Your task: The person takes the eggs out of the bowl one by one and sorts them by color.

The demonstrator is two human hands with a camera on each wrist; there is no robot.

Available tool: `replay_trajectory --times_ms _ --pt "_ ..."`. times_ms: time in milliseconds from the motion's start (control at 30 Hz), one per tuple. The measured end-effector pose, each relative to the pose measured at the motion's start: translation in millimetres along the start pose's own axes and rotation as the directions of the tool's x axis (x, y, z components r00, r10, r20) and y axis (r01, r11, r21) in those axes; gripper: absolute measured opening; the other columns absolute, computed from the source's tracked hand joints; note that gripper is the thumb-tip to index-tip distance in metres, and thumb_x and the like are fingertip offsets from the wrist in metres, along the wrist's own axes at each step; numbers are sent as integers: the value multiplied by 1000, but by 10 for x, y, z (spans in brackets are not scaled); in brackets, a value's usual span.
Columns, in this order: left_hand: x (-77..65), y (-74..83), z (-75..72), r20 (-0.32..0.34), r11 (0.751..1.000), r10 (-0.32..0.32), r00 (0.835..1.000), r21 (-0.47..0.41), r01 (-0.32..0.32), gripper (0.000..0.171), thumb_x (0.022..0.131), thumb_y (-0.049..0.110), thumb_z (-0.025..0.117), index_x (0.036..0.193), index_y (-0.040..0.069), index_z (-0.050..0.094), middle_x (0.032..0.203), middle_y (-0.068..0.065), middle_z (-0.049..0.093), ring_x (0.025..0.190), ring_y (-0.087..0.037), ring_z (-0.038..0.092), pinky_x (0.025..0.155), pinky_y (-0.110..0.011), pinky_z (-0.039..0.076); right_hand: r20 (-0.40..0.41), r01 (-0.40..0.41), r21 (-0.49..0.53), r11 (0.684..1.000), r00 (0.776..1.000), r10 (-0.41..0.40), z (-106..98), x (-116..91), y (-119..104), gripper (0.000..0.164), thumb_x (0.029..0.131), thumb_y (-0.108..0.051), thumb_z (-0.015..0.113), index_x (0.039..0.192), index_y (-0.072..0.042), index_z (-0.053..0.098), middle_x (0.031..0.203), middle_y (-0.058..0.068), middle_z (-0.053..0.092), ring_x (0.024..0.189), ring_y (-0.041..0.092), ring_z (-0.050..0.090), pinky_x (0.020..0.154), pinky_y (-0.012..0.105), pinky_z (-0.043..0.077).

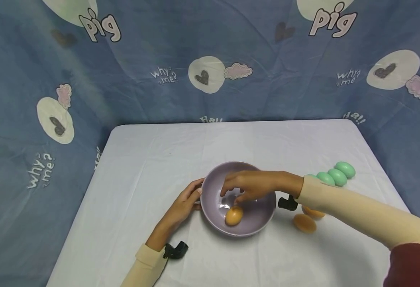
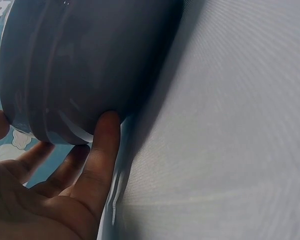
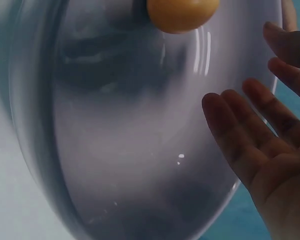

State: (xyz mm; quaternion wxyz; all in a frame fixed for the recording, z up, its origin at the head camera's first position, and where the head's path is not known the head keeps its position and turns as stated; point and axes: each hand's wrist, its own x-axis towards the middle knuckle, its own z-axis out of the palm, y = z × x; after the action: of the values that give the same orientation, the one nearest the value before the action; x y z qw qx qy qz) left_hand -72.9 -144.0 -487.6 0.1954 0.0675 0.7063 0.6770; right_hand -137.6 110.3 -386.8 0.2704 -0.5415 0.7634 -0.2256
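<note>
A mauve bowl stands on the white table, with one yellow-orange egg lying inside near its front. The same egg shows at the top of the right wrist view. My left hand touches the bowl's left side; in the left wrist view its fingers reach fairly straight to the outer wall. Over the bowl hovers my right hand, palm down, fingers loosely bent and holding nothing. In the right wrist view, these fingers are spread apart from the egg.
Right of the bowl lie two orange eggs, one partly hidden by the right sleeve. Behind that forearm, several green eggs sit in a slanting row. A blue printed cloth hangs behind the white table.
</note>
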Motion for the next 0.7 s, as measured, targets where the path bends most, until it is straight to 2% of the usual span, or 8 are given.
replay_trajectory --times_ms 300,700 --pt "-12 -16 -6 12 1000 9 1000 7 -9 46 95 47 45 138 30 40 141 -2 43 109 -23 55 80 -36 55 63 39 -70 997 997 -34 70 102 10 34 81 -15 70 114 -21 63 109 -2 60 103 15 57 90 20 46" --pt "8 -26 -21 24 1000 15 1000 5 -15 46 96 45 44 139 28 39 141 -3 42 112 -25 54 80 -36 55 141 15 -112 994 990 0 80 189 -38 34 81 -24 72 114 -18 63 109 2 60 105 17 57 92 22 44"
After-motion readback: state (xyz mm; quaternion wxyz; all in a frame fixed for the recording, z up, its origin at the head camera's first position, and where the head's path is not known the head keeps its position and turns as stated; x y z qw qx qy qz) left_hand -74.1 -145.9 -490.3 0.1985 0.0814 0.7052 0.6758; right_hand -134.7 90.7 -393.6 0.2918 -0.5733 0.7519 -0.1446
